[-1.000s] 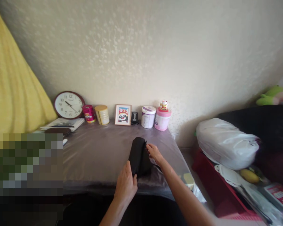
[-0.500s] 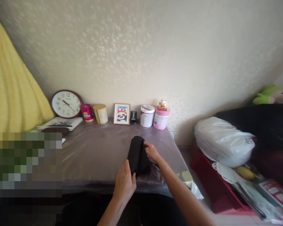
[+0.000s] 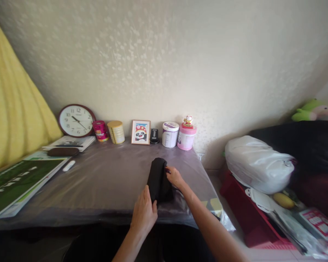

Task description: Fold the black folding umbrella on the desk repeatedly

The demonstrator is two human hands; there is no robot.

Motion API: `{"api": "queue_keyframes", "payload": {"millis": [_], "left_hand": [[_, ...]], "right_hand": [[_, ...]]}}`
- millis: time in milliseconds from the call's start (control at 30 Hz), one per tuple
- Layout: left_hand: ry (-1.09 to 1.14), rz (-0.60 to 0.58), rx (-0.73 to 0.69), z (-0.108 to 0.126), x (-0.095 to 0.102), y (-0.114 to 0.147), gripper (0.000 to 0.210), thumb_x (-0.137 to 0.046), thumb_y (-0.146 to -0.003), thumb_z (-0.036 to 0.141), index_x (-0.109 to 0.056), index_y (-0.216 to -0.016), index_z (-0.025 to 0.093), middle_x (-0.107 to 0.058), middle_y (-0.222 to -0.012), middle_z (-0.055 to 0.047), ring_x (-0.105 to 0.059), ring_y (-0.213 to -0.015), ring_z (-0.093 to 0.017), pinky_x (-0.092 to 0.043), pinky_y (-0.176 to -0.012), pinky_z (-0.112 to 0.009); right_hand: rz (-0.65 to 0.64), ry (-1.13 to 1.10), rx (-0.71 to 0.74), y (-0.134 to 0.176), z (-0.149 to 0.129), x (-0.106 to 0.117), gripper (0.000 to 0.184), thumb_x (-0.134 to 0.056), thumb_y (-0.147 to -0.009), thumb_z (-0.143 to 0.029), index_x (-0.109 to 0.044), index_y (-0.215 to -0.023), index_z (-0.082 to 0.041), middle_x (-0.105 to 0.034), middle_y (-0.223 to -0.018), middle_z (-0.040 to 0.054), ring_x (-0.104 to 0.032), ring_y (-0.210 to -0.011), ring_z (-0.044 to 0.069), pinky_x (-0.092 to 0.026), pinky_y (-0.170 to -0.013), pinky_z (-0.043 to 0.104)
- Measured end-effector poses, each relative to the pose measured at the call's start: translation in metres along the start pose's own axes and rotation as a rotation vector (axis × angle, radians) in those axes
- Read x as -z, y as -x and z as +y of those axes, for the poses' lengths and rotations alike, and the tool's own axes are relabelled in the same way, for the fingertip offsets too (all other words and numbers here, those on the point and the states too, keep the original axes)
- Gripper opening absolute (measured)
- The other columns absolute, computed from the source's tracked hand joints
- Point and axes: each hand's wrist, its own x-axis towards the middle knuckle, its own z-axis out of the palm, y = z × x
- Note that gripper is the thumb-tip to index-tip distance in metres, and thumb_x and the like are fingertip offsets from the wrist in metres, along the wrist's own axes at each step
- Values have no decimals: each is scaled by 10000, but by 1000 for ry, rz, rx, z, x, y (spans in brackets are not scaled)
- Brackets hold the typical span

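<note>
1. At far left, a green booklet (image 3: 24, 180) lay on the near table (image 3: 98, 185); its pale writing was too slanted to read.
2. Behind it, a round clock (image 3: 76, 120) leaned at the far wall, numbered in plain digits; its small dial lettering was illegible.
3. Next stood a magenta can (image 3: 100, 131) with an unreadable label, a yellow-lidded can (image 3: 116, 132) and a framed panda picture (image 3: 140, 132).
4. Near centre, the left hand (image 3: 144, 211) grasped the near left side of a black bundle (image 3: 156, 178) resting on the table.
5. The right hand (image 3: 175, 177) pinched the bundle's far right edge.
6. Beyond, a purple-and-white tub (image 3: 170, 135) bore tiny, illegible print.
7. Right of that, a lucky-cat figurine (image 3: 188, 122) topped a pink-lidded tub (image 3: 186, 139).
8. At far right, a white plastic bag (image 3: 258, 163) sat over a red bin (image 3: 243, 207).
</note>
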Motion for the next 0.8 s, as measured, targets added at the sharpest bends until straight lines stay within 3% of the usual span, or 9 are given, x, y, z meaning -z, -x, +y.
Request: {"api": "queue_keyframes", "payload": {"millis": [267,500,700,800], "left_hand": [[-24,-4,1,0,1,0,542,-334,-816,205,-284,-1322,17,-509,-1249,-198,-500,-1157,-261,-417,-938,-378],[-39,-20,21,2,2,0,545,-338,-818,198,-275,-1326,9,-489,-1274,-206,-472,-1193,-262,-418,-931,-360],[-23,-19,16,4,3,0,543,-347,-808,181,-286,-1322,14,-509,-1258,-203,-510,-1150,-255,-412,-941,-365],[-29,-17,18,5,2,0,547,-343,-801,175,-288,-1322,21,-518,-1247,-199,-510,-1151,-256,-426,-924,-372]], "right_hand": [[33,19,-3,2,3,2,390,-475,-709,-68,-669,-1026,-191,-650,-1023,65,-590,-956,172,-426,-895,269],[29,27,-40,3,-2,5,379,-473,-710,-78,-675,-1016,-173,-643,-1019,72,-619,-821,156,-452,-829,252],[65,26,-9,6,-7,6,319,-491,-709,-82,-688,-926,-206,-630,-1028,76,-559,-992,205,-395,-911,308],[82,-49,-38,4,-6,1,288,-491,-707,-87,-677,-897,-198,-637,-977,70,-588,-915,187,-421,-868,297]]}}
